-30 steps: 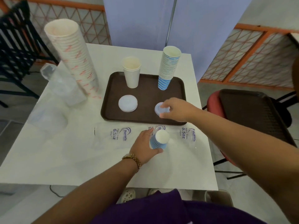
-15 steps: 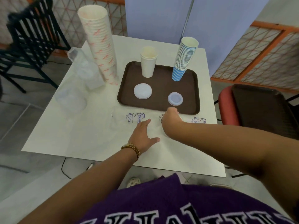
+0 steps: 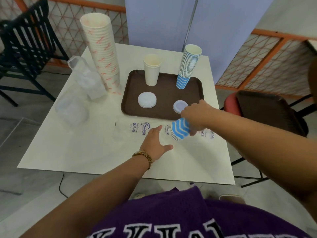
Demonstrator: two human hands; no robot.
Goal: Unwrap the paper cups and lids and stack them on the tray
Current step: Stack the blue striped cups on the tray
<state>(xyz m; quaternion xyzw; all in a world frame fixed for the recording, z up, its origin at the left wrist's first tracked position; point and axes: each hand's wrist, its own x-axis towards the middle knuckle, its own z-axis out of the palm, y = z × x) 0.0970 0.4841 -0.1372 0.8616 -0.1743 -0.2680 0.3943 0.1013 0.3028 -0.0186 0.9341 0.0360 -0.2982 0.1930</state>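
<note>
My right hand (image 3: 195, 115) grips a short stack of blue-and-white wavy cups (image 3: 179, 130), tilted on its side just in front of the brown tray (image 3: 164, 114). My left hand (image 3: 154, 143) lies flat with spread fingers on the clear printed wrapper (image 3: 139, 128) on the white table. On the tray stand a tall stack of blue cups (image 3: 187, 66) and a few cream cups (image 3: 151, 70). A pile of larger white lids (image 3: 147, 100) and one of smaller lids (image 3: 179, 106) lie at the tray's front.
A tall leaning stack of red-patterned cups (image 3: 103, 54) stands left of the tray, with crumpled clear plastic wrappers (image 3: 80, 93) beside it. A red chair holding another brown tray (image 3: 267, 110) stands to the right. A black chair (image 3: 25, 40) is at far left.
My right hand left the lids on the tray, drew back to the wrapper and now holds the blue cups lifted and tilted. My left hand let go of them and flattened on the wrapper.
</note>
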